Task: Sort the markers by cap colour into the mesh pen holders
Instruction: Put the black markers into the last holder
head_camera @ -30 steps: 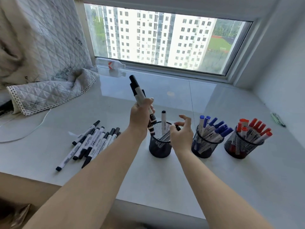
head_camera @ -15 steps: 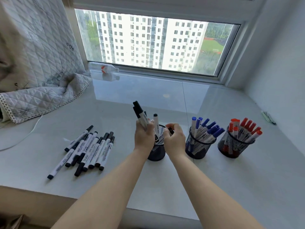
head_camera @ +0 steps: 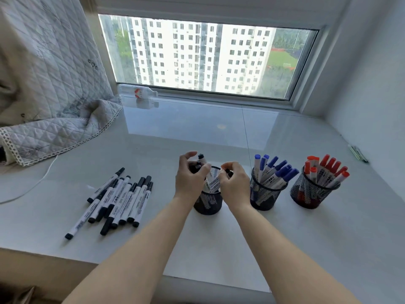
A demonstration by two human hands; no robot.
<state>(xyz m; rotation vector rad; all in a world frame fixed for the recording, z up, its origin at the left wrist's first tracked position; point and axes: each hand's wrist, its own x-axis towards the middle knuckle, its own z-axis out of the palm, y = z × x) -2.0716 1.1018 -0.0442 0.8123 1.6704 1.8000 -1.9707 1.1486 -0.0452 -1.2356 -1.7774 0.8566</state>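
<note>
Black-capped markers (head_camera: 202, 164) now stand caps-up, slightly tilted, inside the left mesh holder (head_camera: 208, 201), lowered from before. Left hand (head_camera: 190, 179) grasps them; right hand (head_camera: 235, 183) pinches one there.

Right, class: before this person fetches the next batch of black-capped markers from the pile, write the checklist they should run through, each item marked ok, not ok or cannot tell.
1. Black markers in hand are down in the left-hand holder: ok, their barrels stand inside it.
2. Left hand has let go: cannot tell, its fingers curl loosely round the caps.
3. Right hand is free: cannot tell, it sits at the rim, touching one cap.
4. Blue holder holds blue caps only: ok.
5. Red holder holds red caps only: ok.
6. Loose black markers are left to sort: ok, a pile lies on the sill.
</note>
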